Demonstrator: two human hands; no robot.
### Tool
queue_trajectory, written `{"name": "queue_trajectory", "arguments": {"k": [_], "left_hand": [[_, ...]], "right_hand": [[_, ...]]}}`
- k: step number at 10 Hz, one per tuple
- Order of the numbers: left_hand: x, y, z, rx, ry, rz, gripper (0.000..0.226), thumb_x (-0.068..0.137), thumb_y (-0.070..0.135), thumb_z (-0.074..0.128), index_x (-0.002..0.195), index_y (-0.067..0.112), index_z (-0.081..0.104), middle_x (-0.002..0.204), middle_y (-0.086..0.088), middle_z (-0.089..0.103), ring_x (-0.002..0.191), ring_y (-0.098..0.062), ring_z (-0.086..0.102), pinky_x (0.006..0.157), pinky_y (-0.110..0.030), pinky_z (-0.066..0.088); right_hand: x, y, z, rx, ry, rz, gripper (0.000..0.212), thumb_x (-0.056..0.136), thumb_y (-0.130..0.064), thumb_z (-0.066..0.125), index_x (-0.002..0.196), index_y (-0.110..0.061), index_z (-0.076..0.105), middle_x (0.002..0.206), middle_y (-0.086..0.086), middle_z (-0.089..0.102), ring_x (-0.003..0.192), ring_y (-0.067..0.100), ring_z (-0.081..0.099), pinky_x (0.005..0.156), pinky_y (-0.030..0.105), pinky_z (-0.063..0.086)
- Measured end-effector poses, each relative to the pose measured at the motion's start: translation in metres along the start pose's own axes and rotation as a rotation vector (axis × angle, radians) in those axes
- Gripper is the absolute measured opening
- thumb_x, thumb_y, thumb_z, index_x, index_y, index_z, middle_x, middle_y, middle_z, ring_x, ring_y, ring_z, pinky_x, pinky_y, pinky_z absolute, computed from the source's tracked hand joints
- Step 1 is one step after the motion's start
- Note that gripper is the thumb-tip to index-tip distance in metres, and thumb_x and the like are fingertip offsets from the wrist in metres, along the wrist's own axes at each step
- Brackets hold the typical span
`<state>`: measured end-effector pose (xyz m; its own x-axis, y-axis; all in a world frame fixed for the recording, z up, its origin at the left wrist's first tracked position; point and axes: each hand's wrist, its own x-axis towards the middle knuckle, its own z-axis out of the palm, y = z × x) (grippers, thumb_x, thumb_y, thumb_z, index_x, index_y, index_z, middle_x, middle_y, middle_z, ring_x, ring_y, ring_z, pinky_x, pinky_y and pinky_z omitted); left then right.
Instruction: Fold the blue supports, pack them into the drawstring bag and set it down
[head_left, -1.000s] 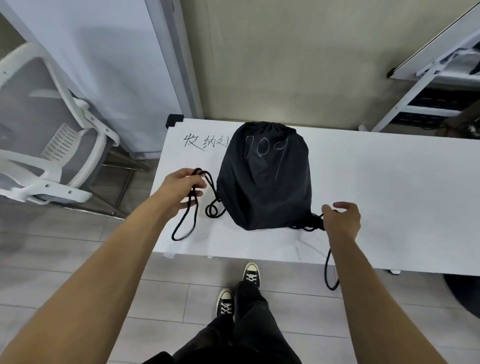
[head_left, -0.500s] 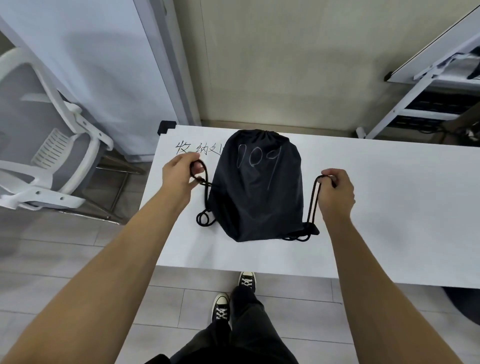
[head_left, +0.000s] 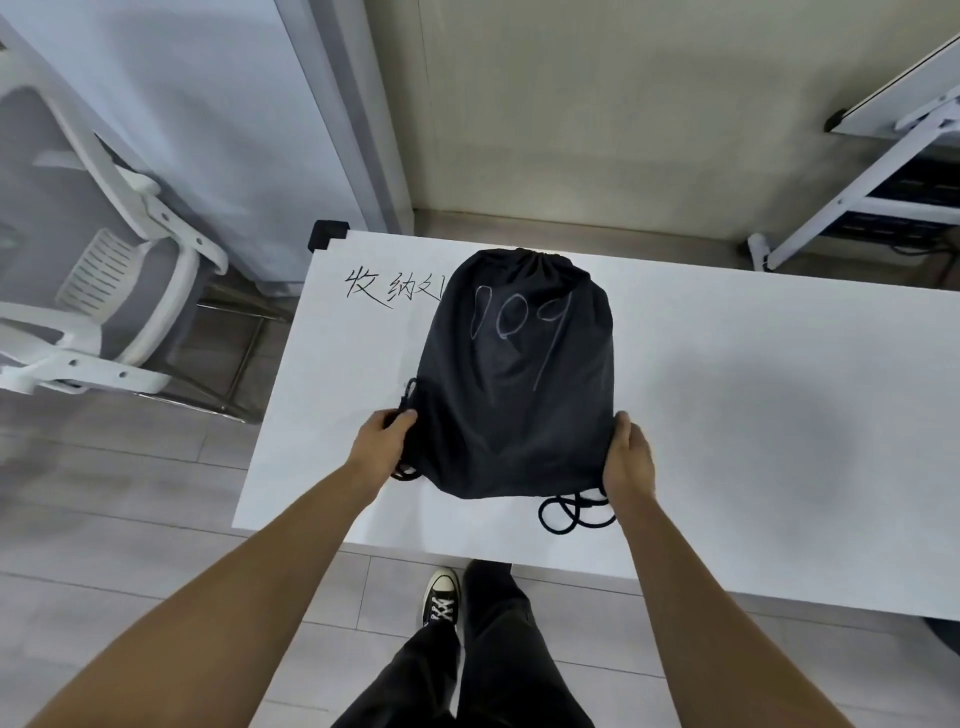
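A black drawstring bag (head_left: 517, 374) with "009" chalked on it lies bulging on the white table (head_left: 753, 405), its cinched mouth pointing away from me. My left hand (head_left: 382, 441) grips the bag's near left corner together with a bunch of black cord. My right hand (head_left: 629, 457) clasps the near right corner. A loop of black cord (head_left: 569, 512) spills onto the table beside my right wrist. No blue supports are visible; the bag hides whatever is inside.
Black handwriting (head_left: 389, 288) marks the table left of the bag. A white chair (head_left: 119, 291) stands on the floor to the left. A white frame (head_left: 857, 176) rises at the back right. My shoe (head_left: 441, 597) is under the table's near edge.
Both hands have slid down from the cords held beside the bag's upper half to its near corners. The cords now lie slack at the bag's near end.
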<state>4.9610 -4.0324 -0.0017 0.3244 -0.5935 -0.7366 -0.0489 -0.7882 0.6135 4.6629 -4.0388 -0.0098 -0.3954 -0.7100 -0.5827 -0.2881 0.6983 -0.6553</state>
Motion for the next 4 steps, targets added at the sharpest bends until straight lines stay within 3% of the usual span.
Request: {"name": "queue_trajectory", "arguments": {"k": [1, 2, 3, 4], "left_hand": [[-0.001, -0.003, 0.005, 0.026, -0.04, -0.025, 0.022, 0.1, 0.024, 0.051, 0.113, 0.009, 0.061, 0.104, -0.008, 0.066, 0.093, -0.026, 0.065, 0.087, -0.048, 0.058], [0.003, -0.008, -0.001, 0.285, 0.033, 0.054, 0.021, 0.097, 0.024, 0.05, 0.105, 0.009, 0.063, 0.095, -0.008, 0.067, 0.093, -0.031, 0.064, 0.087, -0.046, 0.056], [-0.002, -0.005, -0.007, 0.486, 0.121, 0.135, 0.031, 0.091, 0.029, 0.054, 0.116, 0.012, 0.062, 0.105, -0.008, 0.066, 0.102, -0.034, 0.061, 0.09, -0.043, 0.052], [-0.014, -0.001, -0.019, 0.728, 0.253, 0.241, 0.057, 0.091, 0.031, 0.056, 0.145, 0.017, 0.044, 0.14, -0.011, 0.049, 0.127, -0.039, 0.045, 0.104, -0.05, 0.04]], "right_hand": [[0.004, -0.007, 0.002, 0.033, -0.072, -0.002, 0.046, 0.106, -0.045, 0.028, 0.129, -0.017, 0.055, 0.126, 0.007, 0.061, 0.113, 0.027, 0.056, 0.096, 0.042, 0.045], [0.01, -0.01, -0.003, -0.151, -0.006, -0.086, 0.04, 0.104, -0.038, 0.038, 0.135, -0.015, 0.05, 0.13, 0.01, 0.055, 0.1, 0.028, 0.057, 0.085, 0.039, 0.045], [0.014, -0.012, -0.009, -0.351, 0.131, -0.212, 0.041, 0.102, -0.035, 0.045, 0.136, -0.013, 0.053, 0.139, 0.012, 0.043, 0.108, 0.034, 0.058, 0.094, 0.044, 0.045], [0.002, -0.022, -0.011, -0.494, 0.246, -0.342, 0.044, 0.102, -0.034, 0.045, 0.141, -0.018, 0.052, 0.15, 0.009, 0.041, 0.129, 0.034, 0.047, 0.107, 0.049, 0.034]]}}
